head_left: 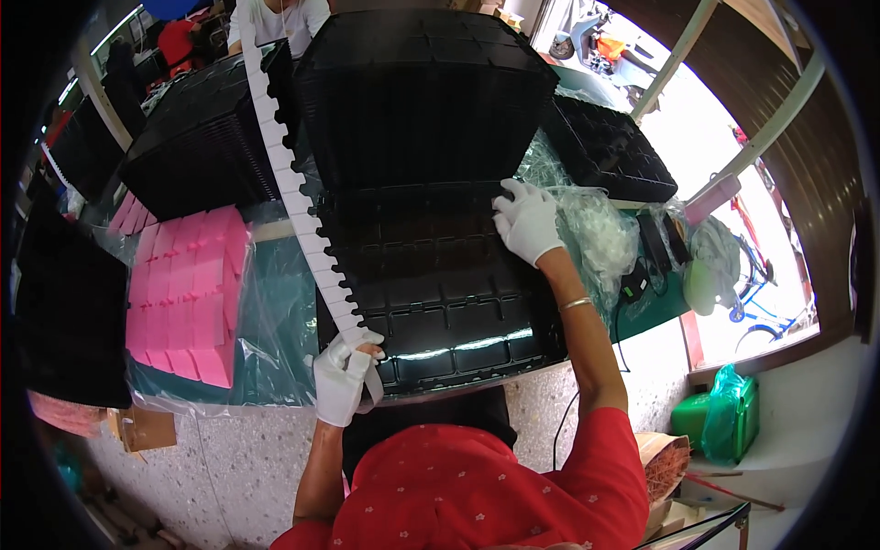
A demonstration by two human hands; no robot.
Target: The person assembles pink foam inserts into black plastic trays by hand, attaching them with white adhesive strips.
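My left hand (339,380), in a white glove with a bare thumb tip, is closed at the near end of a long white strip (295,197) with a notched right edge. The strip slants away to the far left, over the left side of a black plastic tray (435,316) with shallow compartments. A narrow pale band (374,383) hangs beside that hand. My right hand (529,223), also gloved in white, rests at the tray's far right corner, fingers apart and partly bent. No held object shows in it.
A tall stack of black trays (422,101) stands behind the tray. Pink foam blocks (188,293) and another tray stack (202,137) are at left. At right lie crumpled clear plastic (596,234) and another black tray (610,147). A person (284,23) is across the table.
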